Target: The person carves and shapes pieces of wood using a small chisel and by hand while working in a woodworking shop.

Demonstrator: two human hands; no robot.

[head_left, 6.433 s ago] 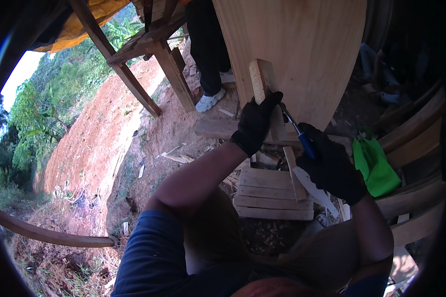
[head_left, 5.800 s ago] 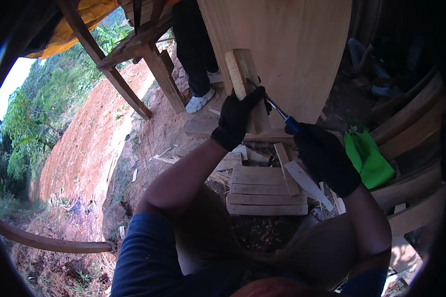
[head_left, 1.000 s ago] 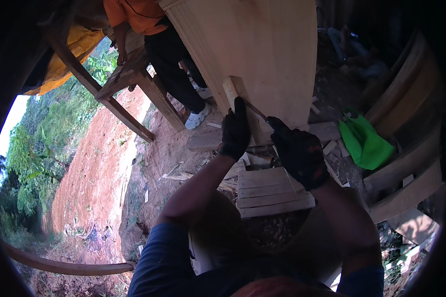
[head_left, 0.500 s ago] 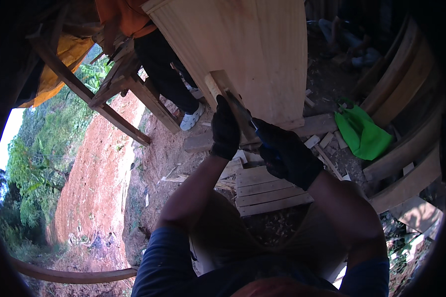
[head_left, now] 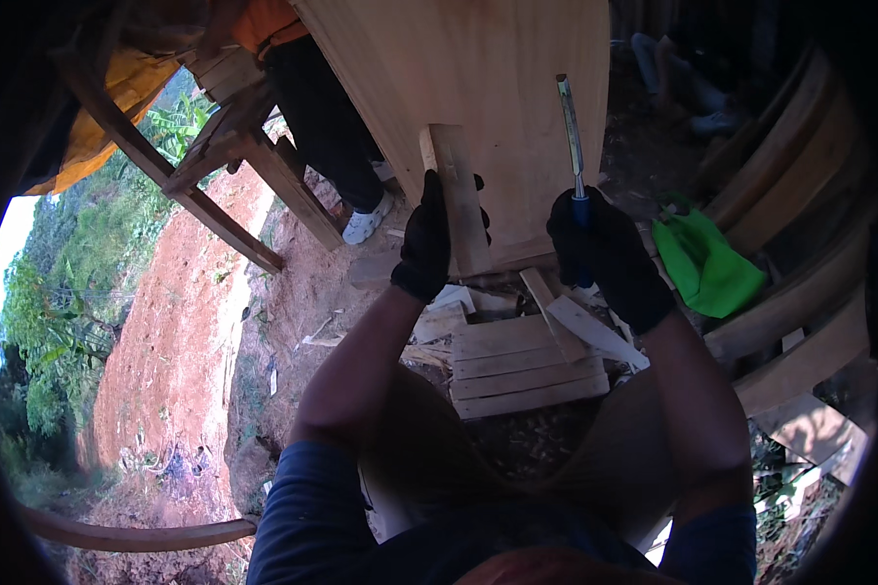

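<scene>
In a black glove, my left hand (head_left: 427,244) is closed round a short flat wooden board (head_left: 459,200), which stands tilted upward in front of the large wooden panel (head_left: 517,107). My fingertips show past the board's right edge. My right hand (head_left: 610,249), also gloved in black, grips the blue handle of a chisel (head_left: 573,141). Its metal blade points up and away, apart from the board. Below my hands, several pale slats (head_left: 527,375) lie side by side between my knees, with loose offcuts (head_left: 595,331) at their far right.
A bright green bag (head_left: 707,263) lies to the right, beside long curved planks (head_left: 780,166). At the far left a person (head_left: 317,127) in dark trousers stands by a wooden frame (head_left: 224,146). Another person (head_left: 668,73) sits at the far right. Left of me, a reddish slope (head_left: 176,322) drops away.
The chisel has come away from the board and now points upward, as my right hand shifted right. My left hand has turned the board to show its broad face. Loose offcuts now lie on the slats.
</scene>
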